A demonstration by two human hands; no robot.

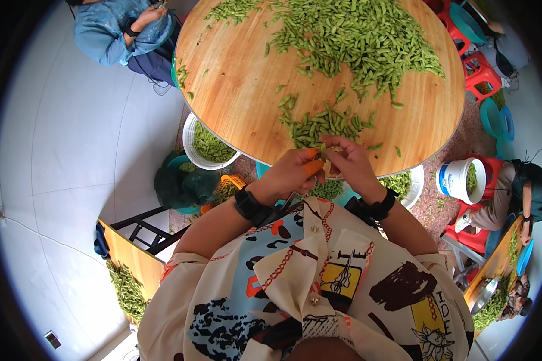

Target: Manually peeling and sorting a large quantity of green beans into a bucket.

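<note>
At the near edge of a round wooden table [235, 72], my two hands meet over a small green soybean pod [321, 148]. My left hand [290, 172] has orange covers on its thumb and a finger, and it pinches the pod from the left. From the right, the closed fingertips of my right hand [351, 165] grip the same pod. Just beyond my fingers lies a small pile of pods [325, 125]. A far larger heap of soybean pods [355, 42] covers the back of the table. Below my hands, a container of shelled green beans [326, 191] shows partly.
White baskets of pods [190, 141] stand under the table's rim at left and right. A dark green bag [180, 183] sits at the left. On the right are a white bucket [454, 178] and red stools [482, 75]. Other people sit around, one in blue [114, 30].
</note>
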